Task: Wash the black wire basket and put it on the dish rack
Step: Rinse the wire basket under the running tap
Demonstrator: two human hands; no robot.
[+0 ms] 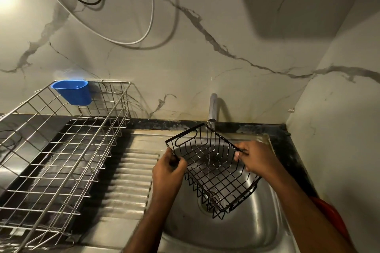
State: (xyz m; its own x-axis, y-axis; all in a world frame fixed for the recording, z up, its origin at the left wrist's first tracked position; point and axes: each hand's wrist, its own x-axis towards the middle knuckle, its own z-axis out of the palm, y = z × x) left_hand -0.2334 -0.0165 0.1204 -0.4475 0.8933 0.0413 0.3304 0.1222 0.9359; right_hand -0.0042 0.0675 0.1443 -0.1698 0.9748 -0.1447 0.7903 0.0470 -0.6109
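Lower right of the frame: one black wire basket (pixel 211 168) over the sink (pixel 257 230).
Tilted, its long axis runs upper left to lower right; left hand (pixel 168 167) and right hand (pixel 254 157) each grip its rim.

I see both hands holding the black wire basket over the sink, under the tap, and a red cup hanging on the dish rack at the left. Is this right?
Not quite: the cup hanging on the dish rack is blue, not red, as the head view shows. The rest holds: the left hand and right hand hold the black wire basket over the sink, under the tap.

Dish rack (pixel 61 150) edge-cropped, water perhaps blurred
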